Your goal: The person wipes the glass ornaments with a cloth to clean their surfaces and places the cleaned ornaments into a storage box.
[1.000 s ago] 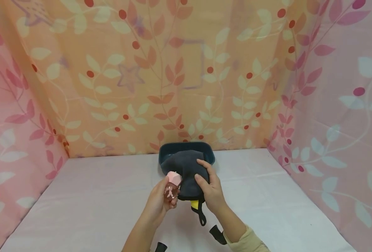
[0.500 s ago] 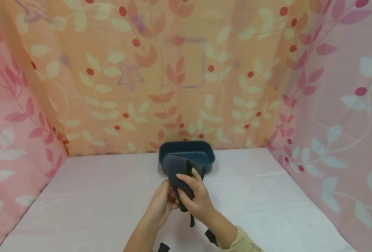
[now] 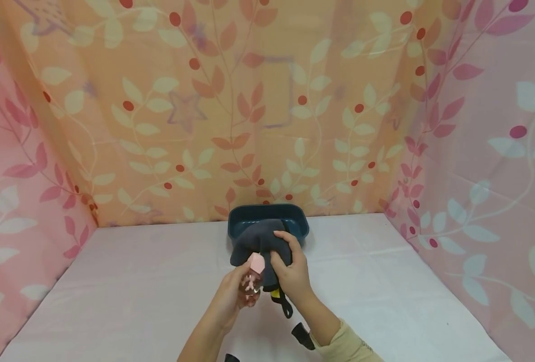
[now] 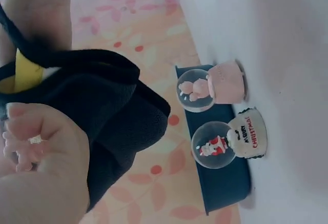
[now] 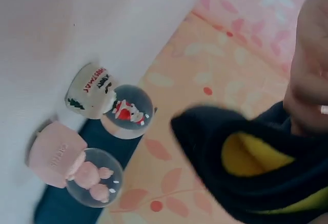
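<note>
A dark teal tray point(image 3: 245, 216) sits on a white-covered table point(image 3: 136, 281), against a flowered curtain point(image 3: 267, 151); on the near side of the tray, I see my wearer's left hand point(image 3: 227, 294) curled snugly round a clear ornament point(image 3: 251, 284) with a pink figure inside and a pink end pointing towards the tray; the right hand point(image 3: 296, 269) pinches a dark cloth pouch point(image 3: 254, 244), thumb and fingers spread over it, so that it overlaps the tray's near edge in the head view; its yellow lining point(image 5: 256, 155) shows at the gaping mouth; I cannot tell whether ornament and pouch touch; the wrist views show a pink-based snow globe point(image 4: 228, 83) and a white-based Christmas globe point(image 4: 249, 134) standing side by side just before the tray.
</note>
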### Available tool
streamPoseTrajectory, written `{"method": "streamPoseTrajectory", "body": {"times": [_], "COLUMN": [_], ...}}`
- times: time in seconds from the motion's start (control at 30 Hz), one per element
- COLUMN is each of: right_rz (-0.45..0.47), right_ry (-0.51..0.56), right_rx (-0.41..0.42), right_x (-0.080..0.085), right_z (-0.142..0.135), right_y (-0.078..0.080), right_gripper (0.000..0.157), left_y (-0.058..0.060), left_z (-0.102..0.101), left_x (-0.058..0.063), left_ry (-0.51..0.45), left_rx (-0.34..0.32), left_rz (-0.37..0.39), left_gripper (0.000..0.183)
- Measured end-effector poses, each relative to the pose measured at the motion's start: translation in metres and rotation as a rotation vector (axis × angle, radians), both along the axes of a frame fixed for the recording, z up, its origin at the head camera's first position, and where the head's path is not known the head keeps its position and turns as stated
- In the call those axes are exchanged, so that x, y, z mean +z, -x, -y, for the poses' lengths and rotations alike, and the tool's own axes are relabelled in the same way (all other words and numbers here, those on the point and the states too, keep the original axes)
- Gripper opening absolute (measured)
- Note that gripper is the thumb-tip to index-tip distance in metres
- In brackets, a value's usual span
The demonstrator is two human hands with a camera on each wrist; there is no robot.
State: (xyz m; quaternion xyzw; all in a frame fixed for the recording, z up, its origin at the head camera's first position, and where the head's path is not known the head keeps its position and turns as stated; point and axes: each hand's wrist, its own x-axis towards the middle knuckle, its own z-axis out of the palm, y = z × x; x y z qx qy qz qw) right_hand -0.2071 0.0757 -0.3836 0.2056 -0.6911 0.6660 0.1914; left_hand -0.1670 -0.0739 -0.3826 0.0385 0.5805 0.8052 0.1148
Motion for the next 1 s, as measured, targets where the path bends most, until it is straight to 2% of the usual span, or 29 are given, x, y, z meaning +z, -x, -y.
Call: {"method": "streamPoseTrajectory", "body": {"times": [0.17, 0.33, 0.43, 0.53, 0.63, 0.73, 0.8, 0.9, 1.0], "right_rz": [0.131, 0.153, 0.136, 0.066, -0.088, -0.287, -0.388, -0.450, -0.435], "right_ry": [0.062, 0.114, 0.139, 0.123, 0.049, -0.073, -0.165, -0.295, -0.383], "right_rx": [-0.005, -0.039, -0.086, -0.128, -0.116, -0.049, 0.010, 0.075, 0.071], "right_x": [0.002, 0.004, 0.006, 0.007, 0.005, 0.001, -0.001, -0.002, -0.003], "right_z": [-0.011, -0.020, -0.022, -0.021, -0.018, -0.014, -0.012, -0.007, -0.002], "right_y": [0.007, 0.007, 0.004, -0.002, -0.008, -0.011, -0.013, -0.013, -0.013], "right_gripper": [0.038, 0.040, 0.041, 0.041, 0.041, 0.045, 0.049, 0.055, 0.058], "left_y": [0.000, 0.001, 0.002, 0.002, 0.002, 0.001, 0.001, 0.001, 0.000], "left_z": [0.001, 0.003, 0.005, 0.006, 0.006, 0.005, 0.004, 0.002, -0.001], "left_x": [0.002, 0.006, 0.006, 0.005, 0.004, 0.005, 0.005, 0.006, 0.006], "left_ry": [-0.105, -0.089, -0.067, -0.061, -0.060, -0.049, -0.032, 0.041, 0.108], "left_rx": [-0.021, 0.019, 0.045, 0.049, 0.049, 0.047, 0.059, 0.094, 0.128], "left_rz": [0.054, 0.052, 0.060, 0.059, 0.040, 0.002, -0.023, -0.057, -0.067], "left_gripper": [0.036, 0.036, 0.046, 0.056, 0.053, 0.040, 0.032, 0.030, 0.040]}}
